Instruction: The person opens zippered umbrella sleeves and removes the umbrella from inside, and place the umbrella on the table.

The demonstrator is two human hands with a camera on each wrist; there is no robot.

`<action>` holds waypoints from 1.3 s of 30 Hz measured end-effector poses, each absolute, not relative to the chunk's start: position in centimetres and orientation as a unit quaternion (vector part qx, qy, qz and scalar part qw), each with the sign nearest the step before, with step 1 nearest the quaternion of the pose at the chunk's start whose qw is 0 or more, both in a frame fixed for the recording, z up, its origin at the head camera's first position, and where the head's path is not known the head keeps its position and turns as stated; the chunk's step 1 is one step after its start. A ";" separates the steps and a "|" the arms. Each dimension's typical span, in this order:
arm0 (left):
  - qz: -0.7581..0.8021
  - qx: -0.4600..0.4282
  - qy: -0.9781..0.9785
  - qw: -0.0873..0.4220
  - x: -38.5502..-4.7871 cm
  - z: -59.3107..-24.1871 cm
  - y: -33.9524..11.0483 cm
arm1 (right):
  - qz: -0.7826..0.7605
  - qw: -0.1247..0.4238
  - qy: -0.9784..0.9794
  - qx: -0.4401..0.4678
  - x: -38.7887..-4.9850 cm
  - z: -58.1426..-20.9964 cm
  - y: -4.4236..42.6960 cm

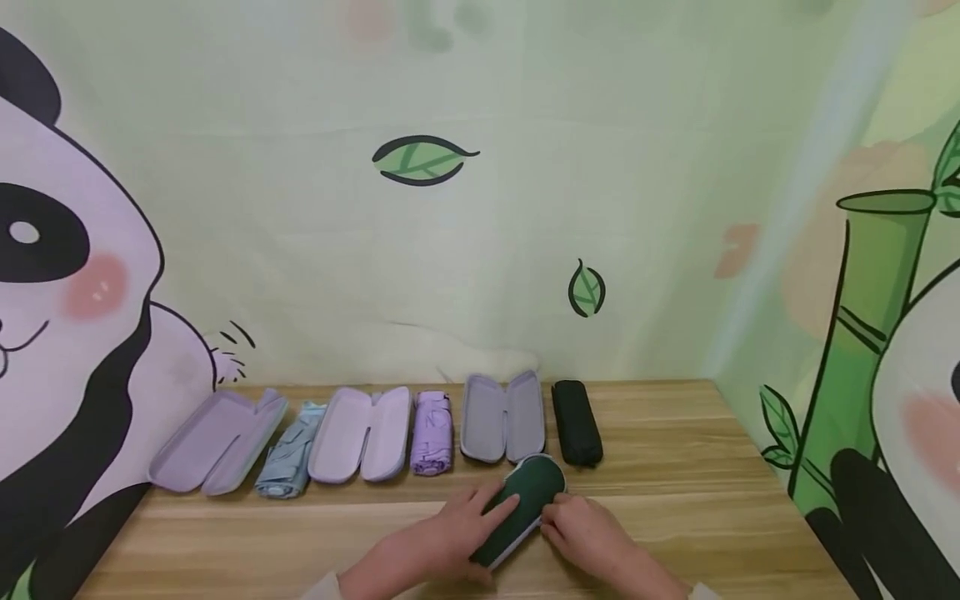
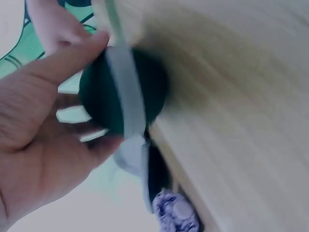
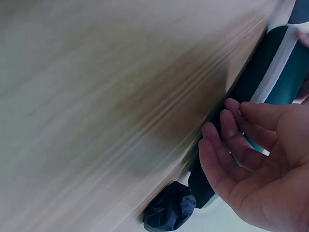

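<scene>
A dark green hard case (image 1: 528, 502) with a pale zip band lies aslant on the table, closed as far as I can see. My left hand (image 1: 462, 529) grips it from the left side; in the left wrist view, thumb and fingers (image 2: 104, 150) curve around its rounded end. At the case's right edge is my right hand (image 1: 588, 533). Seen from the right wrist, its thumb and forefinger pinch a small metallic zip pull (image 3: 240, 112) beside the pale band (image 3: 275, 65). The other fingers of that hand are loosely curled.
Behind stand open cases in a row: lilac (image 1: 198, 433), pale lilac (image 1: 341, 437) and grey (image 1: 483, 417). Among them lie a blue rolled fabric bundle (image 1: 288, 457) and a purple one (image 1: 432, 433). A black bundle (image 1: 577, 423) sits at right. A printed backdrop (image 1: 300, 250) rises behind the wooden table (image 1: 675, 467).
</scene>
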State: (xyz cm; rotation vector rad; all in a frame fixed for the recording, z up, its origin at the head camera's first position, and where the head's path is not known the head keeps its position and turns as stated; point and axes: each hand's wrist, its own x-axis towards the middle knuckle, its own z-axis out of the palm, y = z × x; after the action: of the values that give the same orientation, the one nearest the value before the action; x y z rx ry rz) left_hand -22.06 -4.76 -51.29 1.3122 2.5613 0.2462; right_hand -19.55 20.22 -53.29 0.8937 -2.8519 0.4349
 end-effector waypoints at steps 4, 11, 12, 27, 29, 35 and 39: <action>0.071 0.462 0.864 0.187 -21.0 -48.9 -5.5 | 0.127 0.067 -0.938 0.316 -19.8 -53.3 20.3; 0.072 0.509 0.846 0.145 -21.0 -48.5 -5.8 | 0.095 0.100 -0.931 0.339 -20.7 -53.2 20.2; 0.066 0.518 0.844 0.123 -21.1 -48.7 -5.8 | 0.093 0.103 -0.930 0.340 -20.8 -53.2 20.2; 0.047 0.610 0.787 0.082 -24.1 -50.9 -6.7 | 0.103 0.100 -0.928 0.345 -22.3 -51.8 18.6; 0.051 0.613 0.785 0.075 -24.6 -51.1 -6.9 | 0.103 0.104 -0.928 0.342 -22.3 -51.9 18.6; 0.149 0.469 0.863 0.111 -23.7 -52.0 -6.6 | 0.109 0.102 -0.931 0.333 -22.3 -52.0 18.6; 0.260 0.329 0.899 0.123 -22.1 -52.4 -4.9 | 0.113 0.104 -0.933 0.325 -22.3 -52.0 18.7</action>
State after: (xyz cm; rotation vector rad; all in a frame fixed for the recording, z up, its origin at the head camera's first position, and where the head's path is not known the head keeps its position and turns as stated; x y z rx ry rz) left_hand -22.09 -4.86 -52.41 0.9613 2.6240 0.7595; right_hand -22.33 18.73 -52.05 0.9571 -2.7525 0.3332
